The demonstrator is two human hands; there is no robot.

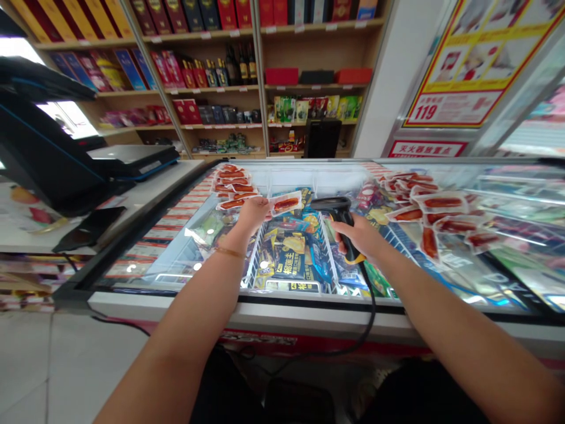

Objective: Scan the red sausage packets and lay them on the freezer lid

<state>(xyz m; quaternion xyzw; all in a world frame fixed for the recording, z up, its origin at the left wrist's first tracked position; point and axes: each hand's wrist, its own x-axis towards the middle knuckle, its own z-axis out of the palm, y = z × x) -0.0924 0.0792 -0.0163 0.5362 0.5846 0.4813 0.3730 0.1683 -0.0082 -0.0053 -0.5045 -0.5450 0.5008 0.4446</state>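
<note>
1. Clear plastic wraps the reddish-brown sausage packet (285,204) that I hold up near the centre of the frame, just left of the scanner's head.
2. My left hand (255,215), left of centre, has thumb and fingers pinched together on the packet's left end; a thin band (230,252) circles that wrist.
3. My right hand (362,237), right of centre, is wrapped around the handle of a black handheld scanner (348,238) with yellow at its base. The scanner's head points left towards the packet, near it but not touching.
4. From the handle a dark cable (372,309) loops down to the lower middle of the frame.
5. Beneath my hands, a glass-topped freezer (282,307) spans the frame; through the glass I see colourful bags (289,256) in white wire baskets.
6. On the glass, beyond my left hand, lies a left pile of similar packets (233,184); a larger right pile (444,203) spreads across the right of the frame.
7. At the left edge, a black device (53,123) with a flat metal plate (128,152) stands on a counter.
8. Stocked shelves (207,89) fill the upper left and upper middle, and a yellow-and-red poster (459,97) hangs upper right.
</note>
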